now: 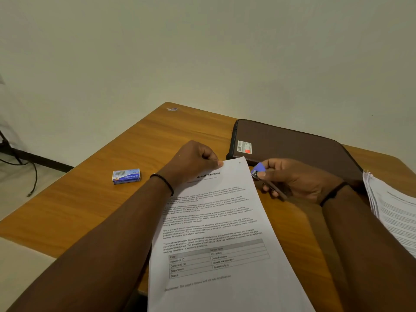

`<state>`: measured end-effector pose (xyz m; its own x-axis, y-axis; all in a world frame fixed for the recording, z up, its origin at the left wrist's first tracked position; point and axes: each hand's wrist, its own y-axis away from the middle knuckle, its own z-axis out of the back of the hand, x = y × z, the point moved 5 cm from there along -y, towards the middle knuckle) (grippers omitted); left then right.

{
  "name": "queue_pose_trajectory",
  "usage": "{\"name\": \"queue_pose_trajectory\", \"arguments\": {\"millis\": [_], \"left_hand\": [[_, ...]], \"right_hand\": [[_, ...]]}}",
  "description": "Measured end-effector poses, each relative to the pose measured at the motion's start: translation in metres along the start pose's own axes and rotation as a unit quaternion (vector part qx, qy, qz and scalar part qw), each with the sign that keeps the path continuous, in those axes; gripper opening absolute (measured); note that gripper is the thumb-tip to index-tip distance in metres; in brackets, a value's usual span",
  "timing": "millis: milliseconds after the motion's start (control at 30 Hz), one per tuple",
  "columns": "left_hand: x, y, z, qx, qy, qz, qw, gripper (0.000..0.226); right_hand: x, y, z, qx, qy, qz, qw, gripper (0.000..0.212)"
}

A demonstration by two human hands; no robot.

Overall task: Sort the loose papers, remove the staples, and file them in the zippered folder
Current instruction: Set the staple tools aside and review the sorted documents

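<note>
key relation: the top right corner of the white printed sheet headed "...nancial Statement" (216, 221) sits right between the two hands, and the tool's tip is just beside that edge, so the right hand is the nearer one for the staple job
sheet axis: long side runs from the person up toward the folder, tilted a bit to the right
left hand (193, 163): fingers curled, pinching the sheet's top edge near the middle
right hand (295, 179): wrapped around a small blue-handled metal staple remover (258, 171), jaws pointing left at the paper
staple: there's a tiny dark mark near the corner, too small to say if it's a staple
folder: dark brown zippered folder (290, 149) lies flat and closed behind the hands, touching nothing I can see
other stuff: white stack of loose papers (391, 212) at the right table edge, little blue staple box (126, 176) well off to the left on the wooden table (94, 199)
in the way: nothing really, I reckon; only the left thumb is close
</note>
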<state>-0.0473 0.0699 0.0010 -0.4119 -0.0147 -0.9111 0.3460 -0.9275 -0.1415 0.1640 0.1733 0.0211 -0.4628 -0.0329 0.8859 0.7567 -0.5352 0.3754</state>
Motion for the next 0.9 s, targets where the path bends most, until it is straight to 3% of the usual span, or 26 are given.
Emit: {"name": "queue_pose_trajectory", "arguments": {"millis": [167, 333, 567, 633, 733, 900], "left_hand": [[-0.001, 0.0, -0.001, 0.004, -0.019, 0.002, 1.0, 0.027], [0.0, 0.0, -0.001, 0.008, -0.011, 0.006, 1.0, 0.028], [0.0, 0.002, -0.002, 0.01, 0.013, 0.016, 1.0, 0.03], [0.001, 0.002, -0.001, 0.012, 0.015, 0.016, 1.0, 0.03], [0.001, 0.001, -0.001, 0.009, 0.011, 0.014, 1.0, 0.028], [-0.001, 0.0, -0.002, 0.01, -0.005, 0.012, 1.0, 0.026]], "right_hand": [[0.002, 0.001, 0.005, -0.027, 0.103, 0.021, 0.994, 0.039], [-0.01, 0.001, 0.003, -0.026, 0.096, 0.005, 0.995, 0.021], [-0.007, -0.005, -0.014, -0.01, 0.024, -0.054, 0.998, 0.034], [-0.005, -0.006, -0.019, 0.017, 0.004, -0.052, 0.998, 0.049], [-0.002, -0.007, -0.023, 0.055, 0.064, -0.023, 0.996, 0.074], [0.001, -0.019, -0.018, 0.026, 0.064, 0.018, 0.997, 0.063]]}}
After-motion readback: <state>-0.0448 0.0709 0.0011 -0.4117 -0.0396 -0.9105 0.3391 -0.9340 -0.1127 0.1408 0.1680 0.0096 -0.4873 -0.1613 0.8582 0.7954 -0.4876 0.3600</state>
